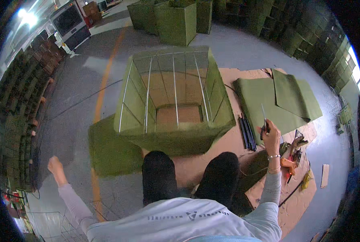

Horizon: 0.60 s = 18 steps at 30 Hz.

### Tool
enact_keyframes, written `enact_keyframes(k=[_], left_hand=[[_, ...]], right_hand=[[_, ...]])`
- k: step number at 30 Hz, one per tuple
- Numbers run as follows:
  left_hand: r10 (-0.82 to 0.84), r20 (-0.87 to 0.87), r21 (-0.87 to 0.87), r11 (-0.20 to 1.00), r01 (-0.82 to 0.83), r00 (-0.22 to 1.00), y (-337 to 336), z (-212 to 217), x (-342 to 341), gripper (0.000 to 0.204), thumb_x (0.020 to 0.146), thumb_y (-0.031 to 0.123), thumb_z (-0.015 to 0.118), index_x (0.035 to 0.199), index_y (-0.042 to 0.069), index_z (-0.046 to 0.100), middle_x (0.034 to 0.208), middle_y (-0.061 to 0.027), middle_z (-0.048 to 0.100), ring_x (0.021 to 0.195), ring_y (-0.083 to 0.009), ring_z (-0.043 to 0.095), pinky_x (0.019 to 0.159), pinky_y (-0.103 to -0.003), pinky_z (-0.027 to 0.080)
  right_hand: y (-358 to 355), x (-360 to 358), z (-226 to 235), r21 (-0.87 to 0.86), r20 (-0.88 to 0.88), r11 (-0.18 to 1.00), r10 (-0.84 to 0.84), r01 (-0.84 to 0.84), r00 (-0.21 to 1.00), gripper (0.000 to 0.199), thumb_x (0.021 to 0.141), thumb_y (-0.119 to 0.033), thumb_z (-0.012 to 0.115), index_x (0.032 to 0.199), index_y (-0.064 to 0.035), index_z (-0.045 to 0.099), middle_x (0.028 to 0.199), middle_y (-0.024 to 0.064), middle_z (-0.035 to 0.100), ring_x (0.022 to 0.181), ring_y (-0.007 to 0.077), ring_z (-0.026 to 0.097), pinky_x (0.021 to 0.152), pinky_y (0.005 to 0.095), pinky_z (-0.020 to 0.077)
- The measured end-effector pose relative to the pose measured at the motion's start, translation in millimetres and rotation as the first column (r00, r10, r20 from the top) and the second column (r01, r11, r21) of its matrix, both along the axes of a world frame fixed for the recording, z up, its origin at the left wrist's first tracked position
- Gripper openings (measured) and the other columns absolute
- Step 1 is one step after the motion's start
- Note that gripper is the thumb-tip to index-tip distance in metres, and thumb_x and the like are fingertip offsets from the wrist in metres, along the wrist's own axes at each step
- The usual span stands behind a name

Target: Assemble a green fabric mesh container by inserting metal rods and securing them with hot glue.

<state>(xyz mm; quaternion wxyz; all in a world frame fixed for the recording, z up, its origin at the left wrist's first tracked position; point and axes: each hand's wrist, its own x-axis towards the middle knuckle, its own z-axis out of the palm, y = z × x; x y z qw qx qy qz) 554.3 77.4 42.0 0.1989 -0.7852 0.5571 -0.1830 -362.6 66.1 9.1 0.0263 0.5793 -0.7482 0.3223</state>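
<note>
In my right hand (pixel 271 135) is a pair of scissors (pixel 263 117), black at the handle, its pale blades pointing up and away. The hand is raised over the edge of flat green fabric panels (pixel 252 92), beside a bundle of black rods (pixel 247 133). Out to the far left, my left hand (pixel 56 166) is held above the grey floor with its fingers curled; whether anything is in them cannot be made out. Before my knees stands an open box of green fabric (pixel 176 139) on a metal wire frame (pixel 175 84). Another green panel (pixel 115 147) lies at its left side.
Cardboard (pixel 224 151) covers the floor under the box. At right lie tools, including an orange-handled one (pixel 289 163). Green boxes (pixel 176 20) stand at the back. Dark stacks (pixel 16 121) line the left side, and a yellow line (pixel 107 72) crosses the floor.
</note>
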Motion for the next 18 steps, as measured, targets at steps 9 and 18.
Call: enact_keyframes(k=[9, 18], left_hand=[[-0.798, -0.499, -0.587, 0.597, 0.547, 0.337, -350, 112, -400, 0.035, 0.088, 0.037, 0.061, 0.099, 0.004, 0.069, 0.095, -0.0161, 0.068, 0.090, -0.0307, 0.066, 0.078, -0.039, 0.049], [-0.815, -0.433, -0.139, 0.483, 0.865, 0.386, -506, 58, -516, 0.035, 0.072, 0.030, 0.075, 0.100, 0.009, 0.071, 0.103, -0.0141, 0.069, 0.096, -0.0301, 0.065, 0.082, -0.040, 0.052]], right_hand=[[-24, 8, -12, -0.011, 0.038, 0.998, -0.065, 0.065, 0.997, 0.040, 0.074, -0.013, 0.077, 0.107, 0.0024, 0.061, 0.082, 0.0184, 0.061, 0.072, 0.0346, 0.060, 0.069, 0.0388, 0.0475], [-2, -22, -24, 0.099, -0.001, 0.980, -0.173, 0.172, 0.985, 0.043, 0.073, -0.013, 0.076, 0.110, 0.0003, 0.059, 0.082, 0.0180, 0.061, 0.071, 0.0354, 0.059, 0.067, 0.0400, 0.0467]])
